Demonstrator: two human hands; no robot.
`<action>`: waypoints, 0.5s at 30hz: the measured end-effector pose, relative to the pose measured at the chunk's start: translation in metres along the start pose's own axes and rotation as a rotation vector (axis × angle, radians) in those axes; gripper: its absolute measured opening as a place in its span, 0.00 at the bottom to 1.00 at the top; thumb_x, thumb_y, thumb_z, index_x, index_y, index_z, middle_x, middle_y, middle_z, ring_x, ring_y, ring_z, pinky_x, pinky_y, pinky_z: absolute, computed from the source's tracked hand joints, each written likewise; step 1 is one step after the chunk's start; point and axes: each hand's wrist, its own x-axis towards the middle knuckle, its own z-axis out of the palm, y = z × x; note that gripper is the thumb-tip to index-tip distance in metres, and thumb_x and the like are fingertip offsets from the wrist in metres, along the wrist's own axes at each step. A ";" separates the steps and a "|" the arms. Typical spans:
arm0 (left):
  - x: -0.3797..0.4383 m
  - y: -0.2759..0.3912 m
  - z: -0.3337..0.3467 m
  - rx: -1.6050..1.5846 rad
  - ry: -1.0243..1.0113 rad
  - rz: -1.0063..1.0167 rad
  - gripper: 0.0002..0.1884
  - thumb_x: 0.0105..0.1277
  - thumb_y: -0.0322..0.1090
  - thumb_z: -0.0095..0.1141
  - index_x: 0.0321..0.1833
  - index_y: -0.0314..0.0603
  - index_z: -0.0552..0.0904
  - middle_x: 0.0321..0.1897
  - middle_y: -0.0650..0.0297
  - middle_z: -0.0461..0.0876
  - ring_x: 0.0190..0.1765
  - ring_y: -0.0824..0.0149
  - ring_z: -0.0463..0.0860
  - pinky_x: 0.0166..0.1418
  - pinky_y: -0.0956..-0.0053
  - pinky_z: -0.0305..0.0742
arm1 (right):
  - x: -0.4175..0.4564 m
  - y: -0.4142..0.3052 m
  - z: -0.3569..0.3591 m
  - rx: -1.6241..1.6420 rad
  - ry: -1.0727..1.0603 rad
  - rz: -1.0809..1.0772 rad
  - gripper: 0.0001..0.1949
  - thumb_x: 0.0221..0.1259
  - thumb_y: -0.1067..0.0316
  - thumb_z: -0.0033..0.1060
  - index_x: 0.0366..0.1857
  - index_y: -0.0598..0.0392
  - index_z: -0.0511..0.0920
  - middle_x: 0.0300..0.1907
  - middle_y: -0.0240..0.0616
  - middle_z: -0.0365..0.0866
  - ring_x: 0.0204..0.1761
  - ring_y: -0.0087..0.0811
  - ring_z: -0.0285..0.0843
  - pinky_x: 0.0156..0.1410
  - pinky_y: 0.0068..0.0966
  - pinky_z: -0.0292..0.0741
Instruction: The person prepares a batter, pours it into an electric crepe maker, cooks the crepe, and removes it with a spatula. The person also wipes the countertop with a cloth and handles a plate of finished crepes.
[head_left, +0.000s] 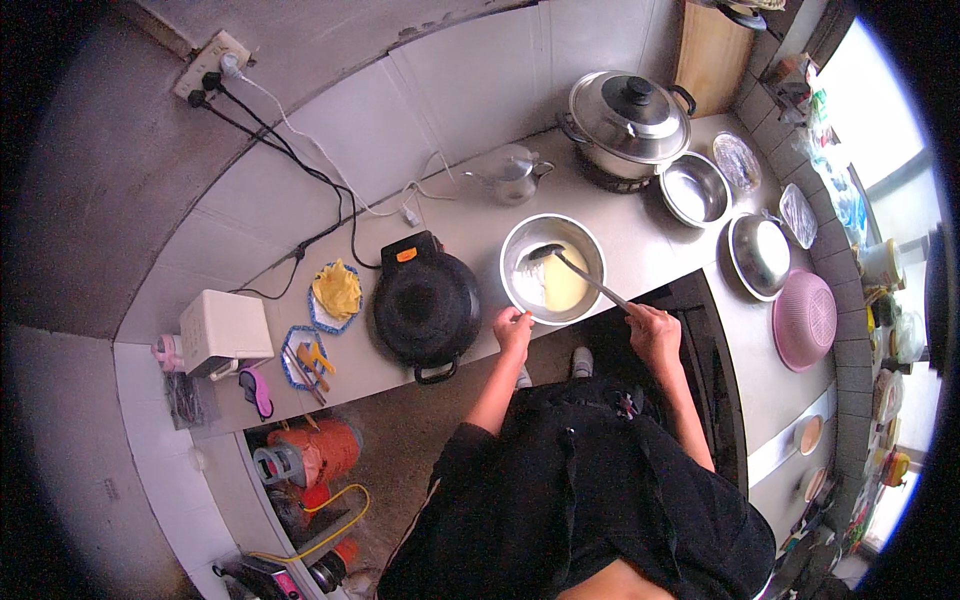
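A steel mixing bowl (508, 279) stands near the counter's front edge with pale yellow batter (566, 281) and some white, flour-like matter inside. My left hand (514, 330) grips the bowl's near left rim with the fingers. In my right hand (654, 330), at the bowl's lower right, is the handle of a long ladle (592, 281). The ladle's dark head lies inside the bowl, over the batter's upper left edge. Left of the bowl sits a round black electric griddle (426, 304).
Behind the bowl stands a clear teapot (514, 176). A lidded steamer pot (630, 120), steel bowls (696, 191) and a pink colander (806, 321) are to the right. Farther left are blue-rimmed plates (356, 321), a white box-shaped container (229, 334) and power cords (307, 176). An orange gas cylinder (326, 450) stands below.
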 end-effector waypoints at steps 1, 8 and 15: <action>0.000 -0.001 0.000 0.000 0.000 0.020 0.10 0.53 0.21 0.57 0.18 0.36 0.71 0.17 0.64 0.76 0.22 0.71 0.78 0.25 0.76 0.67 | 0.000 -0.002 0.000 -0.019 -0.023 0.002 0.08 0.46 0.73 0.60 0.32 0.53 0.82 0.29 0.38 0.82 0.29 0.41 0.81 0.33 0.32 0.77; 0.000 -0.004 -0.001 -0.017 0.011 0.010 0.10 0.53 0.21 0.57 0.18 0.36 0.71 0.17 0.64 0.75 0.21 0.72 0.77 0.25 0.76 0.67 | -0.027 0.006 -0.031 -0.052 -0.118 -0.048 0.09 0.44 0.72 0.61 0.33 0.51 0.81 0.27 0.36 0.81 0.28 0.39 0.80 0.34 0.33 0.77; -0.001 -0.009 0.000 -0.007 -0.004 -0.025 0.10 0.53 0.22 0.59 0.19 0.35 0.72 0.18 0.63 0.76 0.21 0.72 0.78 0.25 0.77 0.68 | -0.016 0.010 -0.025 -0.028 -0.033 -0.010 0.07 0.46 0.72 0.60 0.31 0.52 0.82 0.26 0.39 0.81 0.28 0.40 0.81 0.33 0.33 0.77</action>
